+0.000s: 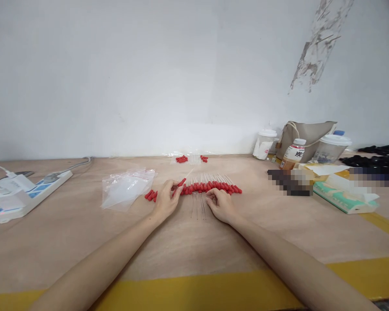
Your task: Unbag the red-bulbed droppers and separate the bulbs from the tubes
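My left hand point(167, 202) is closed in a pinch on a thin stick with a red handle point(182, 182), its pale shaft pointing up and to the right. Beside it, a row of similar red-handled sticks point(210, 186) lies across the table, pale shafts toward the wall. My right hand point(223, 208) rests just in front of this row, thumb and fingers brought together; whatever is between them is too small to make out. Several thin metal needles point(197, 209) lie between my hands, pointing toward me. A few loose red handles point(151, 195) sit left of my left hand.
Clear plastic bags point(126, 190) lie to the left, near a white power strip point(35, 196) with chargers. Small red piles point(182, 159) lie by the wall. On the right stand a paper cup point(264, 144), a bottle point(293, 154), a grey bag point(311, 136) and a tissue pack point(343, 198).
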Demonstrator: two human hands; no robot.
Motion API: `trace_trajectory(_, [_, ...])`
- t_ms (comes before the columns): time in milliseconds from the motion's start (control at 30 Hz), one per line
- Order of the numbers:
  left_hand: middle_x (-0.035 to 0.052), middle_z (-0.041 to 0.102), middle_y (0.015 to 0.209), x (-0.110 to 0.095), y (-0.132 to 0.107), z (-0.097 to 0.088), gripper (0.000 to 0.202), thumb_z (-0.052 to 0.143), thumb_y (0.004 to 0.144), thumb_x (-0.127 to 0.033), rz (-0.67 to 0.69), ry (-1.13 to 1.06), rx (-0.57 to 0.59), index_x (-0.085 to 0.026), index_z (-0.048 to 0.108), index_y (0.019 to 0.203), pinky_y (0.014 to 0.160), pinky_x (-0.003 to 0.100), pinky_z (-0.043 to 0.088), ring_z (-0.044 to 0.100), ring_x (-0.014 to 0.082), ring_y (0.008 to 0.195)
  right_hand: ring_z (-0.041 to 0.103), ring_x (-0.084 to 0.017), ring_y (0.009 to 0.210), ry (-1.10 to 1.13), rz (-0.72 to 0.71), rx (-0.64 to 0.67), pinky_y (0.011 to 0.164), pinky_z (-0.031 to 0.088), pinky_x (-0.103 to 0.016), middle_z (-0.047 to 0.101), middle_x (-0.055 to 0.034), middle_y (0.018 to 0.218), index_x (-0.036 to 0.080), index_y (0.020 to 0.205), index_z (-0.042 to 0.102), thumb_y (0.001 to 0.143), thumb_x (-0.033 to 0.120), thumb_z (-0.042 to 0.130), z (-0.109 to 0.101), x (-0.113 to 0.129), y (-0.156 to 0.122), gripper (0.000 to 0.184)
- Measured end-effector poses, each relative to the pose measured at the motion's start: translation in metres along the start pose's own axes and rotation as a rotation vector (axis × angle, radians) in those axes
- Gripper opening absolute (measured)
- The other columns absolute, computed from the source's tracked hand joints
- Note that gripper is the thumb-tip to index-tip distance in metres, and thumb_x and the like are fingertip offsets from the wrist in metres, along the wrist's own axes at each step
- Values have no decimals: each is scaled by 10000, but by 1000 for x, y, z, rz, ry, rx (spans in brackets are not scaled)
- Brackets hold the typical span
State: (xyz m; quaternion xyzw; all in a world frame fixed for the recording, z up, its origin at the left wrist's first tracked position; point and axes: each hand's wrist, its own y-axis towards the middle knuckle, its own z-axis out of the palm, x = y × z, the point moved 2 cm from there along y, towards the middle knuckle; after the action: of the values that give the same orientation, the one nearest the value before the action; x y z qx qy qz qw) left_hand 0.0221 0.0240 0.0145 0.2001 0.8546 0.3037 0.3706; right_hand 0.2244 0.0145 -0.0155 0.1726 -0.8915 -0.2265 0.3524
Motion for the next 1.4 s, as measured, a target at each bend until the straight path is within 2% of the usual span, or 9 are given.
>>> trace_trajectory(133, [22,618,830,-5,-18,-11,159,466,808,-295,-6,-25,34,-179,565,852,696,282,434,554,149,755,544,-185,813,39,-29,-123,715,413,-334,602,-55,853,186,924,527,766,248,488,-3,0,0,175])
trace_trajectory(233, [28,628,843,-4,-28,-14,149,488,793,-300,6,-31,72,-183,571,834,726,304,432,562,164,797,488,-227,982,-33,-138,-265,819,392,-376,532,-115,1061,175,1095,477,760,341,524,-12,7,-2,376])
trace_trajectory(333, [46,630,874,-1,-30,-12,134,510,786,-295,28,-129,129,-177,567,818,788,333,429,564,176,855,431,-242,1075,-167,-286,-202,899,329,-401,489,-106,1165,210,1180,459,762,410,530,-18,15,-4,469])
trace_trajectory(500, [60,629,904,1,-27,-7,126,534,781,-279,69,-271,280,-171,577,829,839,353,425,568,176,890,484,-192,992,-240,-449,-24,947,216,-421,619,-46,991,264,1128,530,832,379,458,-16,19,-7,326])
trace_trajectory(700, [51,620,925,-12,-28,-12,158,538,781,-280,162,-165,355,-188,583,902,834,347,413,546,175,902,504,-160,788,-257,-499,80,884,235,-402,640,-27,731,252,955,628,869,336,394,-12,19,-10,263])
trace_trajectory(833, [46,608,999,-24,-29,-10,318,569,756,-372,274,37,372,-227,563,1039,844,362,367,508,198,942,479,-153,757,-274,-518,80,862,239,-389,622,-27,695,234,908,640,870,312,385,-10,22,-12,269])
trace_trajectory(933, [18,643,887,-25,-29,-3,219,489,817,-379,307,166,355,-242,609,938,793,349,342,516,181,845,458,-145,721,-277,-540,73,845,246,-375,606,-22,658,225,860,647,865,307,394,-10,24,-13,266])
trace_trajectory(1067, [-2,635,731,-22,-30,1,208,469,835,-365,341,257,330,-227,623,803,723,326,307,501,158,740,429,-134,679,-257,-566,54,831,244,-361,584,-9,606,219,798,649,855,290,417,-10,23,-15,249])
trace_trajectory(1400, [5,555,659,-24,-33,-1,249,422,858,-271,400,280,332,-172,553,671,700,307,282,450,147,713,395,-120,655,-201,-628,15,818,239,-346,540,6,540,194,733,645,833,264,464,-8,20,-16,218])
